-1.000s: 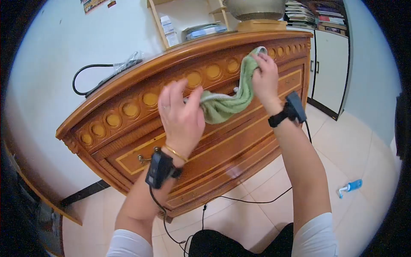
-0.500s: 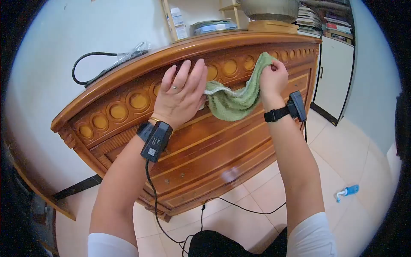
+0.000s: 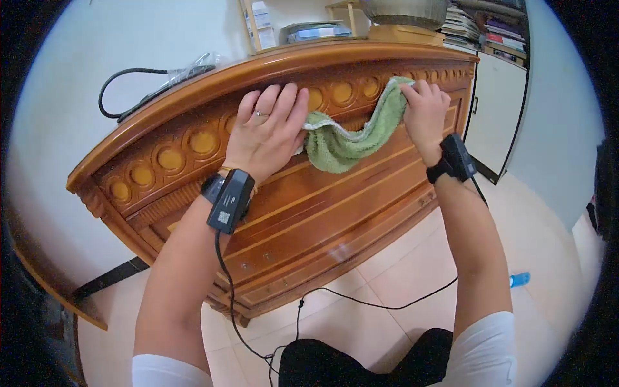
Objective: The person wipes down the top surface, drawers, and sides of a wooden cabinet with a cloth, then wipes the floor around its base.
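Observation:
A green cloth with a white edge sags between my two hands, against the carved front of a brown wooden headboard. My left hand grips the cloth's left end, its fingers curled against the carved band; a bit of pale fabric shows under the palm. At the cloth's upper right end, my right hand pinches it between thumb and fingers, close to the row of round carvings. Both wrists carry black strapped devices with cables.
On the ledge at upper left lies a black cable with plastic wrap. A glass bowl and papers stand behind the top. A white cabinet is at the right. A blue object lies on the tiled floor, near a black cable.
My right hand has shifted right and turned, with more of its knuckles showing. The cloth's right end is drawn further sideways. My left hand stays on the carved band.

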`<state>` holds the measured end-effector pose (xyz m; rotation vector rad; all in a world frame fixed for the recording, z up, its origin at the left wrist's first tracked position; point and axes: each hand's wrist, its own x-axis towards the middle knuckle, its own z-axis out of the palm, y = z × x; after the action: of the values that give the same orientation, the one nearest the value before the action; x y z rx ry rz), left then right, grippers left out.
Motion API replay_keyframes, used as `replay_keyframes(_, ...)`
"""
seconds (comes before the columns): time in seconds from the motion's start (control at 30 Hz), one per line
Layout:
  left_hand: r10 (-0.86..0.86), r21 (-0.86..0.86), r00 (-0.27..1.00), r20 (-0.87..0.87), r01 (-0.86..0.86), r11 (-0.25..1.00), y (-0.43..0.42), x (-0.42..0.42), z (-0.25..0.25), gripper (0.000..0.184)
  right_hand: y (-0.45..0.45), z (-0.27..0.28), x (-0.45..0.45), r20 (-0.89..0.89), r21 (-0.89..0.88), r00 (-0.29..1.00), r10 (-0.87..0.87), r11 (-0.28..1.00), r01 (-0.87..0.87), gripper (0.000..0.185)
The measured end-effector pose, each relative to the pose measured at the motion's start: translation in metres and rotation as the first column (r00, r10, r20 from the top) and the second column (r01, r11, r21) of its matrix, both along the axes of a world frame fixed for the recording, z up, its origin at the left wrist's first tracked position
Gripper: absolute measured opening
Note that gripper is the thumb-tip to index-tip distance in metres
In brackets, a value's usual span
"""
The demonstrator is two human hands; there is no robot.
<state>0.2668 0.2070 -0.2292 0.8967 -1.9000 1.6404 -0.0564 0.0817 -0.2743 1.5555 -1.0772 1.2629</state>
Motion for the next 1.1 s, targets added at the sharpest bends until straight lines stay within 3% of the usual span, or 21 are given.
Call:
replay_keyframes(0.17, 0.001, 0.017, 1.0, -0.013, -0.001, 1.0, -0.005, 0.004, -0.002, 0.065, 0.002, 0.009, -0.006, -0.122, -0.015, 0.992, -0.042, 0.999, 0.041, 0.037)
replay_keyframes(0.3, -0.003, 0.003, 1.0, -0.017, 0.003, 1.0, -0.003, 0.002, -0.002, 0.065, 0.012, -0.013, 0.011, 0.045, 0.221, 0.997, -0.061, 0.974, 0.05, 0.053)
replay_keyframes(0.43, -0.011, 0.009, 1.0, -0.025, 0.011, 1.0, -0.005, 0.002, -0.003, 0.066, -0.007, -0.018, 0.039, 0.36, 0.196, 0.928, 0.091, 0.966, -0.171, 0.048)
replay_keyframes(0.53, -0.007, 0.017, 1.0, -0.025, 0.008, 1.0, -0.004, 0.001, -0.003, 0.067, -0.012, -0.019, 0.043, 0.495, 0.156, 0.836, 0.235, 0.923, -0.352, 0.041)
replay_keyframes(0.57, 0.0, 0.018, 1.0, -0.024, 0.001, 1.0, -0.004, 0.001, -0.003, 0.068, -0.017, -0.014, 0.04, 0.629, 0.174, 0.689, 0.36, 0.799, -0.576, 0.036)
replay_keyframes(0.63, -0.023, -0.007, 1.0, -0.009, 0.023, 1.0, -0.003, 0.0, 0.0, 0.065, -0.023, -0.001, 0.035, 0.847, 0.082, 0.286, 0.449, 0.421, -0.903, 0.029)
replay_keyframes(0.73, -0.047, 0.001, 0.999, -0.012, 0.047, 0.999, -0.005, -0.001, 0.0, 0.064, 0.017, 0.022, 0.033, 0.931, -0.284, -0.287, 0.228, -0.046, -0.958, 0.028)
replay_keyframes(0.77, -0.05, 0.01, 0.999, -0.019, 0.05, 0.999, -0.006, 0.0, -0.001, 0.064, 0.029, 0.032, 0.039, 0.871, -0.457, -0.469, 0.144, -0.11, -0.883, 0.028)
replay_keyframes(0.87, -0.03, 0.017, 1.0, -0.007, 0.03, 0.999, -0.003, 0.0, 0.0, 0.065, 0.028, 0.03, 0.04, 0.817, -0.481, -0.556, 0.149, -0.356, -0.802, 0.025)
replay_keyframes(0.97, 0.023, 0.045, 1.0, -0.002, -0.023, 0.999, 0.003, -0.002, 0.001, 0.065, 0.062, 0.029, 0.041, 0.741, -0.67, -0.647, 0.182, 0.119, -0.733, 0.023)
replay_keyframes(1.07, -0.005, 0.087, 1.0, 0.022, 0.003, 0.996, 0.007, -0.003, 0.003, 0.067, 0.037, -0.026, 0.011, 0.881, -0.406, -0.267, 0.391, 0.334, -0.851, 0.03)
replay_keyframes(1.1, -0.04, 0.114, 0.999, 0.021, 0.037, 0.993, 0.01, -0.005, 0.004, 0.056, 0.027, -0.039, 0.007, 0.89, -0.389, -0.225, 0.396, 0.404, -0.828, 0.032)
